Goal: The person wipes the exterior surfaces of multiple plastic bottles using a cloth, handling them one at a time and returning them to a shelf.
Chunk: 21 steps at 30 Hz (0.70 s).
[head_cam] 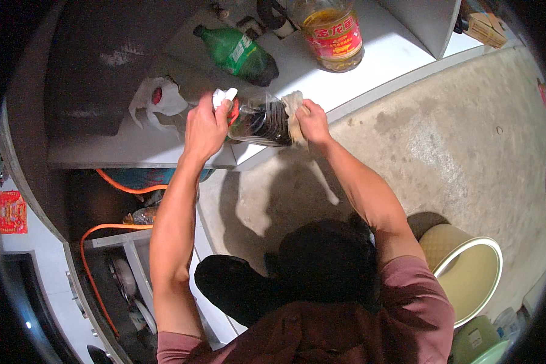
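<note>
A large clear plastic bottle (259, 119) with dark contents and a red handle lies sideways between my hands, over the front edge of the white cabinet shelf (382, 54). My left hand (207, 127) grips its neck end, by the white cap or wrap (223, 96); which of the two cannot be told. In my right hand (313, 122) is a worn, pale cloth (293, 116), pressed against the bottle's base. Just behind, a green plastic soda bottle (239, 54) lies on the shelf. An oil bottle (334, 36) with a red label stands farther right.
A crumpled white plastic bag (159, 98) lies left on the shelf. Orange hoses (91, 268) run through the lower cabinet at left. A cream bin (471, 277) stands on the concrete floor (427, 136) at lower right, near a green container (475, 339). A cardboard box (486, 31) sits at upper right.
</note>
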### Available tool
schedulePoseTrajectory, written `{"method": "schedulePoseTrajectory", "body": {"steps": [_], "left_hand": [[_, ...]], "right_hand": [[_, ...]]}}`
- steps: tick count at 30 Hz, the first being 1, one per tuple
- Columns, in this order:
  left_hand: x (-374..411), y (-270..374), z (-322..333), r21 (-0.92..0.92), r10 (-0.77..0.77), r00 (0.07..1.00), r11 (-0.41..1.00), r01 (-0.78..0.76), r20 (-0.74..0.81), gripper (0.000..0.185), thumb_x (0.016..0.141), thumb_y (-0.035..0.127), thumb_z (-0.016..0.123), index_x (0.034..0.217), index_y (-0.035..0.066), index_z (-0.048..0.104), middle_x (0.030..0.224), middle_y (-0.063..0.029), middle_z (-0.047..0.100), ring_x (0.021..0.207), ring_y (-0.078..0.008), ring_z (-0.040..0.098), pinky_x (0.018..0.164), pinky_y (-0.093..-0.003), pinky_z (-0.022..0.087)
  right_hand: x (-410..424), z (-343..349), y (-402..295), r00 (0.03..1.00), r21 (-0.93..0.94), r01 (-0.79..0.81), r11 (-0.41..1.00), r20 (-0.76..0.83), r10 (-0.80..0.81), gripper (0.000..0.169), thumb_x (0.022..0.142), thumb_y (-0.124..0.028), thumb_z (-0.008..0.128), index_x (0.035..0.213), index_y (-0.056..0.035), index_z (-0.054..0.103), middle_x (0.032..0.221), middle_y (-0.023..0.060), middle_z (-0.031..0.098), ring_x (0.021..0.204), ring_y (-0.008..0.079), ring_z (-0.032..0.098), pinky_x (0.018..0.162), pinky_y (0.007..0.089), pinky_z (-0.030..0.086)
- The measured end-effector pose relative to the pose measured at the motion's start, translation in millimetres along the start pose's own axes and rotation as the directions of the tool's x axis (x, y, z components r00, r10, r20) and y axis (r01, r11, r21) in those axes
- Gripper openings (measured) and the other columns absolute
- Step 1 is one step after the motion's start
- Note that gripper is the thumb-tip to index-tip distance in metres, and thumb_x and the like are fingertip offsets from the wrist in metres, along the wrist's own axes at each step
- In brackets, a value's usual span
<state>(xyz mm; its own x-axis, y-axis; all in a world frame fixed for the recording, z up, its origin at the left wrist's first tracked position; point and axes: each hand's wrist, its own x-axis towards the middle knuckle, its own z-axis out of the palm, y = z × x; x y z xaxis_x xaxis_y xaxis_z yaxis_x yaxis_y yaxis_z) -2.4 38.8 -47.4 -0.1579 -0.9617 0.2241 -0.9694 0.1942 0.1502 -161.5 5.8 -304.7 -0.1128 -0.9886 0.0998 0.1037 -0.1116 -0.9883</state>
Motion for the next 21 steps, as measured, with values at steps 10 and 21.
{"method": "schedulePoseTrajectory", "body": {"steps": [10,21], "left_hand": [[0.6,-5.6,2.6,0.023,-0.058,0.998,0.998,0.059,-0.028,0.039,0.100,0.035,0.057,0.104,-0.003,0.060,0.090,-0.0324,0.067,0.089,-0.0529,0.065,0.075,-0.0572,0.051],[13.7,-2.2,6.2,0.088,-0.127,0.992,0.988,0.125,0.017,0.043,0.098,0.041,0.059,0.102,-0.002,0.062,0.088,-0.0331,0.067,0.090,-0.0515,0.066,0.076,-0.0555,0.052]], "right_hand": [[-56.4,7.8,-40.2,0.899,-0.203,0.436,0.877,0.047,-0.436,0.030,0.094,-0.020,0.066,0.116,-0.0001,0.068,0.110,0.0206,0.066,0.104,0.0337,0.064,0.094,0.0393,0.050],[52.7,28.0,-37.8,0.989,0.007,0.132,0.991,0.062,-0.132,0.029,0.090,-0.023,0.069,0.110,-0.0015,0.071,0.102,0.0188,0.070,0.095,0.0343,0.066,0.086,0.0407,0.055]]}}
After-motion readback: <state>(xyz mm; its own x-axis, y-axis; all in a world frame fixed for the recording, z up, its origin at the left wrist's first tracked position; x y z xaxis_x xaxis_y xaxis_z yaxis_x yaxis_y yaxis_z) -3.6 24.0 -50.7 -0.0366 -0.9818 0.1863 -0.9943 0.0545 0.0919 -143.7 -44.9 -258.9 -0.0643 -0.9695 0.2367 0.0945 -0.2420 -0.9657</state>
